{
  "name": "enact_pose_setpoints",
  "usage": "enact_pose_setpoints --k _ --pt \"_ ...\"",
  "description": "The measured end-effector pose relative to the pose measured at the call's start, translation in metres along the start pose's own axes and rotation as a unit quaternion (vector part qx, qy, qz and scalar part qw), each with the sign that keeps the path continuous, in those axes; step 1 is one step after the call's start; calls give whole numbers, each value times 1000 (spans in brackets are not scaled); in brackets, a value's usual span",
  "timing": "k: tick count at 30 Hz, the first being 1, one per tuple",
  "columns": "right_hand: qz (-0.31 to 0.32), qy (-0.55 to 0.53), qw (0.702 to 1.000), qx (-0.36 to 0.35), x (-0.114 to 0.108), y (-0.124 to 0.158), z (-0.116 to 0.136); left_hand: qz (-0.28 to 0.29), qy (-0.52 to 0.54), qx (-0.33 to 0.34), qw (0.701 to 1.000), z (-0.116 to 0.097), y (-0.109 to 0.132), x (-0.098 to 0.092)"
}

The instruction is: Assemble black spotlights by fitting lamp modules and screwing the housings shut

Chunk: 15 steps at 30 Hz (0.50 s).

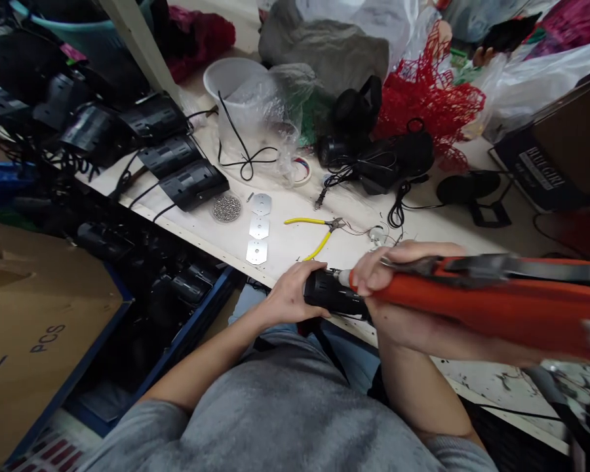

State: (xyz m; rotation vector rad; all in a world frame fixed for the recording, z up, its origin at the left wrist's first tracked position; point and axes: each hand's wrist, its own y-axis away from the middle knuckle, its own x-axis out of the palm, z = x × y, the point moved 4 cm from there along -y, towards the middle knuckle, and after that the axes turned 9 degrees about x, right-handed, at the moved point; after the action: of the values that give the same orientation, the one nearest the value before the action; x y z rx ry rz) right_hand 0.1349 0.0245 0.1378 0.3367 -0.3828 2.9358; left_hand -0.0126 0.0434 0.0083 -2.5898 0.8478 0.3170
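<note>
- Our left hand is closed around a black cylindrical plastic housing, held just over the front edge of the bench.
- Our right hand grips a long orange hand tool, blurred and too near the camera for us to tell its exact kind; it reaches away to the right of that hand.
- The hands are together, nearly touching, each clamped on its own piece.
- The work at this moment sits where the small pale tip at the tool's front end meets the housing, between our hands.
- Just ahead of the left hand lie yellow-handled wire cutters on a pale wooden bench.
- Farther ahead and to the left of those are three holed silver metal plates and a round dish of small silver rings.
- Beyond the dish, left of our hands, stands a row of black plastic lamp housings.
- Well ahead of the right hand is a tangle of red plastic netting.
</note>
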Motion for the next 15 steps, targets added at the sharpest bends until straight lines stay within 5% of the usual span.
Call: enact_pose_setpoints --k 5,15 --pt "-18 -57 998 3 9 -10 -24 -13 10 9 1000 -1 -1 -1" --pt "7 -35 999 15 8 -7 -30 -9 19 -18 1000 1 -3 -1"
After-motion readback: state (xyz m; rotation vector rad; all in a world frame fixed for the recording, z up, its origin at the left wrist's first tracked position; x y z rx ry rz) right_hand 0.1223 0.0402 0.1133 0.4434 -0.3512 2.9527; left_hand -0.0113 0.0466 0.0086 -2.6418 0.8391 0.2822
